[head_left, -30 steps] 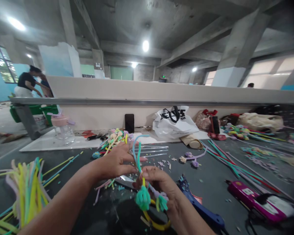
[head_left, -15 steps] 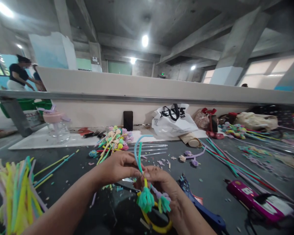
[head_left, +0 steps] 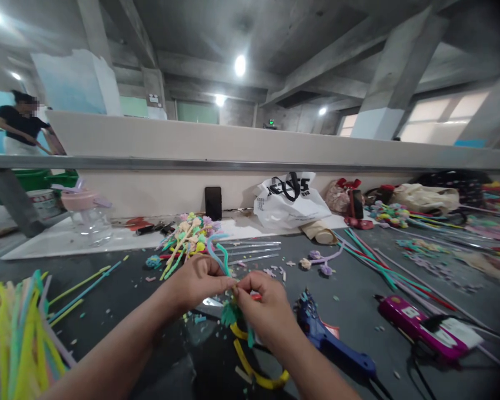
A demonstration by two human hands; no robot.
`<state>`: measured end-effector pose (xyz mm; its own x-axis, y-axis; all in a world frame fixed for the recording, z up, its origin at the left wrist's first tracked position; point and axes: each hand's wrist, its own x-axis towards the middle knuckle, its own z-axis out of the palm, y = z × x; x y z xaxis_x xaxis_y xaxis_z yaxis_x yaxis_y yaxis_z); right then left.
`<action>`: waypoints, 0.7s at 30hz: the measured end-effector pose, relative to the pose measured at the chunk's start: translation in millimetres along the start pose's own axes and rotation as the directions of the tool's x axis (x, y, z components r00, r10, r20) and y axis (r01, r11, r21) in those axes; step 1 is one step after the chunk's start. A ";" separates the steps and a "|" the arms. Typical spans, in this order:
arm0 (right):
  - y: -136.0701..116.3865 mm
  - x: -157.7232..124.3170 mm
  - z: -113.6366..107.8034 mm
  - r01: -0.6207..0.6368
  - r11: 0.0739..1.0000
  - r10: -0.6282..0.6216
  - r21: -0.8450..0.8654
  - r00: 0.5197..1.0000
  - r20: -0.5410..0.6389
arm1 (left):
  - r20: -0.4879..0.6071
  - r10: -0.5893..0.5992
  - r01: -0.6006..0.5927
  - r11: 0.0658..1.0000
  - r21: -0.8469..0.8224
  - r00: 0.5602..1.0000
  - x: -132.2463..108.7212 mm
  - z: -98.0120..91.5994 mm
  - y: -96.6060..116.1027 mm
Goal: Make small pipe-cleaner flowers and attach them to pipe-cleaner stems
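My left hand (head_left: pixel 200 283) and my right hand (head_left: pixel 264 305) meet at the centre, each closed in a pinch on a small bunch of pipe cleaners (head_left: pixel 221 254). Blue and turquoise stems curve up above the fingertips. Below them hangs a green tufted pipe-cleaner flower head (head_left: pixel 230 313), partly covered by my right fingers. The exact pinch point is hidden between my thumbs. Under my hands lies a yellow looped handle (head_left: pixel 270 382), probably of scissors. A blue glue gun (head_left: pixel 337 347) rests right of my right forearm.
Loose pipe cleaners (head_left: pixel 20 328) stand bundled at the left. Finished flowers (head_left: pixel 194 236) lie piled behind my hands. A clear jug (head_left: pixel 89 219), a phone (head_left: pixel 213 203) and a white bag (head_left: pixel 289 203) line the back. A magenta corded tool (head_left: pixel 420 328) lies right. A person (head_left: pixel 20 125) stands far left.
The view has shifted slightly. My right hand has turned its fingers inward over the joint, hiding more of the flower heads. The stems above now bend further left.
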<state>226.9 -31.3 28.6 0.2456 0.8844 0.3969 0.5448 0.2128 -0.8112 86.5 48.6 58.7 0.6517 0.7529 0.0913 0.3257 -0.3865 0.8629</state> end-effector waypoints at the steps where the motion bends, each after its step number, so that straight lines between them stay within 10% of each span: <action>1: 1.7 -1.9 1.9 0.142 0.975 -0.152 -0.172 0.987 -0.047 | -0.002 -0.028 0.028 1.000 0.005 1.000 1.6 2.6 -1.7; 4: 7.3 -7.6 9.4 0.353 0.785 -0.435 -0.509 0.899 -0.047 | 0.018 -0.146 0.147 0.988 -0.056 0.989 6.1 10.6 -5.9; 7: 9.1 -8.9 14.1 0.327 0.758 -0.427 -0.564 0.903 -0.051 | 0.017 -0.174 0.175 0.979 -0.101 0.985 8.2 11.6 -9.4; 11: 5.2 0.4 2.1 0.104 0.983 -0.092 -0.151 0.992 0.086 | 0.083 -0.099 0.108 0.989 -0.103 0.992 5.7 -1.3 -12.7; 15: 5.3 10.4 -21.0 -0.218 0.905 0.059 0.365 0.915 0.399 | 0.282 0.038 0.039 0.964 -0.263 0.959 -0.6 -9.7 -6.6; 21: 8.5 5.0 -24.5 -0.481 0.710 0.015 0.515 0.741 0.671 | 0.442 0.093 0.113 0.902 -0.417 0.892 -8.0 -3.9 3.1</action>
<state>252.4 -35.2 34.3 -0.3475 0.9377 -0.0065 -0.1443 -0.0603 -0.9877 79.6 43.5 62.5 0.9143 0.4008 -0.0581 0.0813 -0.0413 0.9958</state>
